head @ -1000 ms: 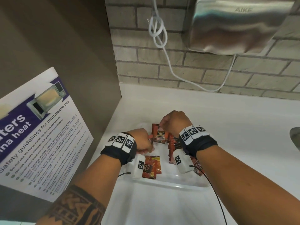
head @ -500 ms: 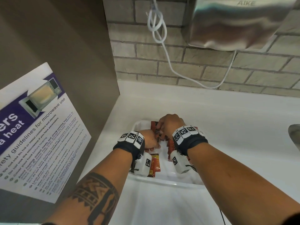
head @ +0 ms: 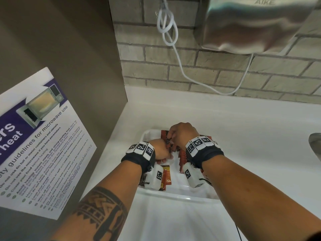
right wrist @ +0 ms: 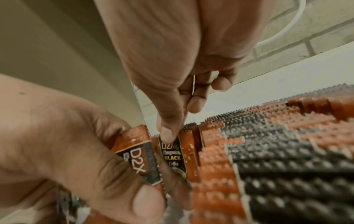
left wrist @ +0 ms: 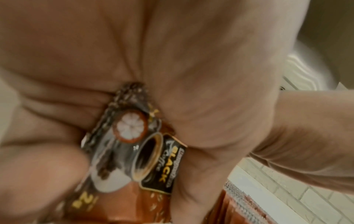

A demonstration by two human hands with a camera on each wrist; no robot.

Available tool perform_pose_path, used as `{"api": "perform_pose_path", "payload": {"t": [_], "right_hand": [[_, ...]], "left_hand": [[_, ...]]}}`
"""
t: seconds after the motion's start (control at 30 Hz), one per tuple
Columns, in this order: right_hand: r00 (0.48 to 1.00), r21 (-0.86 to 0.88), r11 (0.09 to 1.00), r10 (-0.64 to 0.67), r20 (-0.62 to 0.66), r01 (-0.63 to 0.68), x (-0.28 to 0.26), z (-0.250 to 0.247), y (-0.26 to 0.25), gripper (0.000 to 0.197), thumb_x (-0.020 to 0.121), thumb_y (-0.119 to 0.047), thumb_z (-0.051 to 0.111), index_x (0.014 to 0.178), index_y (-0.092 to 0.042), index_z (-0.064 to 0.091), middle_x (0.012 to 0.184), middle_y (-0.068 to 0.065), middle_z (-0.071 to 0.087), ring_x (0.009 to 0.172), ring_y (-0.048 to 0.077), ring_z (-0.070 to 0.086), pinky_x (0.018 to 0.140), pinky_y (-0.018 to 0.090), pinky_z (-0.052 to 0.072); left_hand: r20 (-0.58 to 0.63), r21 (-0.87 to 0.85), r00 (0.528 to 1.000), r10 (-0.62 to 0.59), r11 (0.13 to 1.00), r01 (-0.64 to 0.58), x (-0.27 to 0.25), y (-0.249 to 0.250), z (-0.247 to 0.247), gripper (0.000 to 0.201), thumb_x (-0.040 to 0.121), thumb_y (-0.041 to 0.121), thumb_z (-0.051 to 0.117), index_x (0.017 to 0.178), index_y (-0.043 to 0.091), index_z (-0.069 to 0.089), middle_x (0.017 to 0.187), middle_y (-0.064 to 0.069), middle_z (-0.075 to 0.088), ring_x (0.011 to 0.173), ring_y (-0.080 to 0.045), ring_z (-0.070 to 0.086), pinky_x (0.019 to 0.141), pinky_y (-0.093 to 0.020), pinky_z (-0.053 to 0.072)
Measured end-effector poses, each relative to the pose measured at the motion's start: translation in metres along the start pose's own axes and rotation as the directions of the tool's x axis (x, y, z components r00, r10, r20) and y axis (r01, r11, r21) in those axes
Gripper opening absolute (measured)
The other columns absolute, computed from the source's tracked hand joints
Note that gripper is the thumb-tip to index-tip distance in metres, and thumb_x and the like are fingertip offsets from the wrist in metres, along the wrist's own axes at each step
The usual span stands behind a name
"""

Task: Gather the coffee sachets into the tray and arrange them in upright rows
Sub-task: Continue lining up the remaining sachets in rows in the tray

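Closest to the camera you've got two forearms reaching into a clear plastic tray [head: 175, 197] that sits on the white surface [head: 243, 136]. A couple of coffee sachets [head: 166, 178] lie flat at the tray's near left end, partly under the left wrist camera. A bit further in, the left hand [head: 160, 150] has its grip closed around a small bunch of orange-and-black sachets [left wrist: 134, 151]; the left wrist view shows one squeezed between thumb and curled fingers, "BLACK Coffee" label readable. Just beyond it, nearly touching, the right hand [head: 182, 134] has its fingers curled, and its thumb tip is pressing on the top of a "D2X" sachet [right wrist: 173, 153] that stands upright; can't really tell if the fingers are pinching it from behind. To the right of that, under the right wrist, a packed row of upright sachets [right wrist: 268, 151] runs along the tray, zigzag top edges showing. Left of all this a microwave safety poster [head: 40, 136] leans on the brown side panel. At the back there's a brick wall with a looped white cable [head: 166, 25] and a steel AIKE hand dryer [head: 251, 23].
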State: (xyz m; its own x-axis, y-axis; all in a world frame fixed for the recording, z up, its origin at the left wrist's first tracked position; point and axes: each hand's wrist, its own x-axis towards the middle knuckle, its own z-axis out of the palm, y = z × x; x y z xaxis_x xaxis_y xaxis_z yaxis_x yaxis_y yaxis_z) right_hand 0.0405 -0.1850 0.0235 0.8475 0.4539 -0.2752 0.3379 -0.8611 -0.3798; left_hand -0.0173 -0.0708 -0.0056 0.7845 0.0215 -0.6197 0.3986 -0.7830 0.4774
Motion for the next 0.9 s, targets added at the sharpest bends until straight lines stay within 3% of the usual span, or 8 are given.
{"api": "perform_pose_path", "payload": {"t": [0.17, 0.27, 0.37, 0.43, 0.5, 0.63, 0.77, 0.9], "right_hand": [[0.999, 0.047, 0.999, -0.025, -0.036, 0.027, -0.003, -0.003, 0.002, 0.025, 0.083, -0.006, 0.066, 0.081, -0.03, 0.071, 0.083, -0.014, 0.064, 0.092, 0.014, 0.066, 0.09, 0.034, 0.054], [0.999, 0.112, 0.993, -0.031, -0.045, 0.036, -0.005, -0.009, 0.004, 0.023, 0.084, -0.006, 0.065, 0.082, -0.028, 0.072, 0.079, -0.017, 0.064, 0.092, 0.013, 0.066, 0.089, 0.032, 0.054], [0.995, 0.21, 0.975, -0.052, -0.084, 0.068, -0.009, -0.016, 0.008, 0.02, 0.086, -0.01, 0.063, 0.083, -0.028, 0.072, 0.088, -0.012, 0.071, 0.086, 0.01, 0.066, 0.074, 0.021, 0.052], [0.994, 0.249, 0.963, -0.089, -0.06, 0.101, -0.016, -0.02, 0.009, 0.008, 0.085, -0.02, 0.072, 0.091, -0.026, 0.073, 0.092, -0.011, 0.072, 0.081, 0.004, 0.063, 0.065, 0.015, 0.044], [0.992, 0.281, 0.951, -0.127, -0.017, 0.127, -0.022, -0.021, 0.011, 0.013, 0.083, -0.03, 0.077, 0.095, -0.027, 0.073, 0.091, -0.011, 0.073, 0.082, 0.002, 0.064, 0.068, 0.016, 0.045], [0.99, 0.409, 0.902, -0.123, -0.071, 0.141, -0.028, -0.023, 0.011, 0.007, 0.085, -0.023, 0.075, 0.091, -0.025, 0.074, 0.084, -0.006, 0.074, 0.08, 0.008, 0.068, 0.075, 0.022, 0.051], [0.987, 0.45, 0.883, -0.081, -0.14, 0.136, -0.03, -0.031, 0.009, 0.006, 0.085, -0.022, 0.076, 0.092, -0.021, 0.075, 0.082, -0.006, 0.073, 0.077, 0.005, 0.065, 0.07, 0.018, 0.045], [0.979, 0.385, 0.915, -0.048, -0.198, 0.123, -0.028, -0.038, 0.005, 0.002, 0.088, -0.02, 0.073, 0.089, -0.021, 0.075, 0.075, -0.015, 0.067, 0.07, -0.005, 0.057, 0.06, 0.011, 0.038]], "left_hand": [[0.002, -0.064, 1.0, -0.018, 0.998, 0.018, -0.002, -0.004, 0.001, 0.025, 0.092, 0.027, 0.069, 0.1, 0.004, 0.071, 0.082, -0.006, 0.073, 0.065, -0.02, 0.063, 0.063, -0.029, 0.055], [0.025, -0.169, 0.999, -0.028, 0.985, 0.032, -0.006, -0.005, -0.001, 0.021, 0.09, 0.014, 0.069, 0.107, 0.001, 0.071, 0.087, -0.011, 0.071, 0.067, -0.021, 0.062, 0.068, -0.031, 0.056], [0.036, -0.316, 0.999, 0.009, 0.949, 0.003, -0.012, -0.011, -0.01, 0.023, 0.089, 0.005, 0.068, 0.11, -0.003, 0.071, 0.082, -0.009, 0.067, 0.067, -0.02, 0.06, 0.074, -0.033, 0.059], [0.05, -0.476, 0.995, 0.082, 0.878, -0.049, -0.017, -0.016, -0.016, 0.023, 0.091, 0.006, 0.069, 0.113, -0.003, 0.069, 0.083, -0.004, 0.072, 0.072, -0.016, 0.067, 0.074, -0.031, 0.062], [0.041, -0.659, 0.979, 0.2, 0.742, -0.124, -0.023, -0.022, -0.019, 0.026, 0.092, 0.009, 0.07, 0.117, 0.0, 0.067, 0.099, -0.005, 0.075, 0.083, -0.013, 0.072, 0.071, -0.028, 0.061], [-0.043, -0.764, 0.947, 0.319, 0.6, -0.237, -0.029, -0.026, -0.018, 0.023, 0.091, 0.011, 0.07, 0.114, 0.014, 0.066, 0.102, -0.004, 0.075, 0.087, -0.011, 0.072, 0.072, -0.03, 0.061], [-0.055, -0.73, 0.938, 0.343, 0.627, -0.272, -0.033, -0.031, -0.018, 0.015, 0.094, 0.007, 0.066, 0.108, 0.007, 0.068, 0.088, 0.002, 0.074, 0.078, -0.015, 0.065, 0.071, -0.031, 0.061], [-0.091, -0.618, 0.981, 0.173, 0.762, -0.192, -0.037, -0.032, -0.022, 0.015, 0.091, 0.009, 0.072, 0.105, 0.003, 0.071, 0.084, -0.006, 0.073, 0.072, -0.02, 0.065, 0.072, -0.036, 0.062]]}}
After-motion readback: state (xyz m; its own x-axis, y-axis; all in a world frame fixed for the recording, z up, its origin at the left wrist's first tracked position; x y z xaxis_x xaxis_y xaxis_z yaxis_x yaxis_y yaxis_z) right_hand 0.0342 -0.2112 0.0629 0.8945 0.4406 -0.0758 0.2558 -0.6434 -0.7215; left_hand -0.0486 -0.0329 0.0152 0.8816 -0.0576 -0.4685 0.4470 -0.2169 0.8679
